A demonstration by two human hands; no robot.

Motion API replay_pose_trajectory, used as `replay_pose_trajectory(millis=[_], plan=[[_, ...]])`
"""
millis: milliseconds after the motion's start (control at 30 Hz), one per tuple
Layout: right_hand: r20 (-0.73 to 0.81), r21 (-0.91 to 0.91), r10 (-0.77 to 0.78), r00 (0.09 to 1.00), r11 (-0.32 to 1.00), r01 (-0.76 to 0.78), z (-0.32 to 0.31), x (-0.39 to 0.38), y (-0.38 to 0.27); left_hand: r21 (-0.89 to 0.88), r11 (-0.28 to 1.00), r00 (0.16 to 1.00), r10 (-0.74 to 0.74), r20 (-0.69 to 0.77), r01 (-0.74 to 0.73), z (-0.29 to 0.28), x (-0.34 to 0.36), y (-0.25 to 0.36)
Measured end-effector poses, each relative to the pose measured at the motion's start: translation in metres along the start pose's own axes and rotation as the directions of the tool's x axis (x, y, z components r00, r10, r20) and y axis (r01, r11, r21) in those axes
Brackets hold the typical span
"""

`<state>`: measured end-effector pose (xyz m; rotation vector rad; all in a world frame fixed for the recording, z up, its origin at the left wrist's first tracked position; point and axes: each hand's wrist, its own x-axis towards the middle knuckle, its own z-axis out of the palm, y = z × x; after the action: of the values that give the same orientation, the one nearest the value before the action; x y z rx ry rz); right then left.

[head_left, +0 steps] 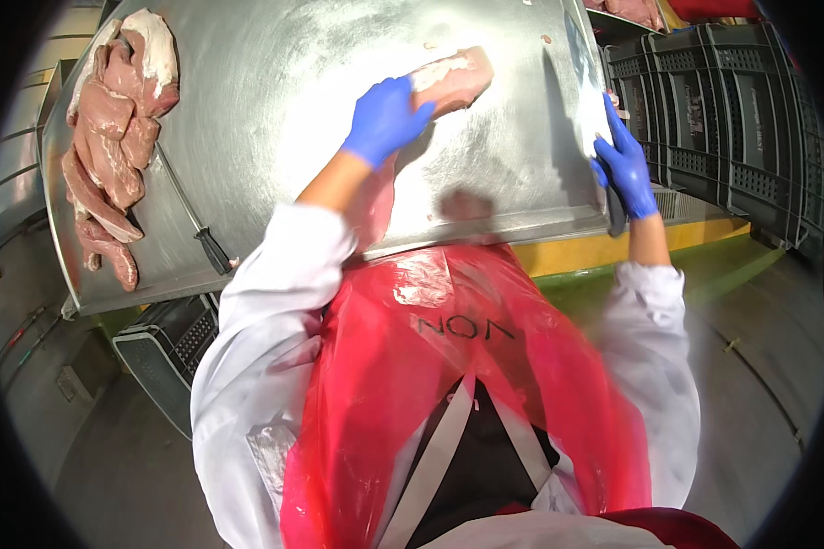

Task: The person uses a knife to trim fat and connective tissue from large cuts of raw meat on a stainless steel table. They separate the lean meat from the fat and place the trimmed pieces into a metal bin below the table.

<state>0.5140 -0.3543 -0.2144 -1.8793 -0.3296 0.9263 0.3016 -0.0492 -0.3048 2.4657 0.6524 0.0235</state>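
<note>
My left hand [383, 121], in a blue glove, is closed on the near end of a pale pink meat piece [458, 80] lying on the metal table [275, 55]. Under my left forearm, a second strip of meat [373, 215] reaches the table's front edge. My right hand [627, 160], also gloved in blue, is at the table's right edge, wrapped round a knife with a black handle [616, 216]. Its blade is hard to separate from the shiny metal there. A blurred reddish patch [467, 205] shows near the front edge; I cannot tell what it is.
Several meat pieces [119, 137] are heaped at the table's left, beside a sharpening steel [212, 251] with a black handle. Dark plastic crates [732, 119] stand right of the table. Another crate [160, 352] sits below its front left corner. Small scraps dot the tabletop.
</note>
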Motion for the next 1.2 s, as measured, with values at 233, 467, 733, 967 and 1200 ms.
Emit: replay_pose_trajectory(millis=[233,467,733,967,1200], plan=[[-0.062,0.018,-0.056,0.996,0.998,0.058,0.064,0.065,0.038,0.063,0.985,0.983,-0.167,0.079,0.162,0.053,0.125,0.037],[0.134,-0.709,-0.356,0.925,0.618,0.34,0.114,0.11,0.032,-0.16,0.97,0.983,-0.178,0.04,0.182,0.046,0.121,0.019],[0.355,-0.836,0.002,0.935,0.448,0.316,0.073,0.039,0.004,-0.212,0.958,0.981,-0.194,0.017,0.193,0.052,0.106,0.011],[0.331,-0.771,-0.165,0.929,0.52,0.367,0.094,0.079,0.02,-0.247,0.954,0.985,-0.164,0.049,0.171,0.04,0.112,0.006],[0.247,-0.711,-0.017,0.969,0.676,0.193,0.117,0.087,-0.016,-0.391,0.916,0.995,-0.091,0.027,0.095,0.047,0.116,-0.008]])
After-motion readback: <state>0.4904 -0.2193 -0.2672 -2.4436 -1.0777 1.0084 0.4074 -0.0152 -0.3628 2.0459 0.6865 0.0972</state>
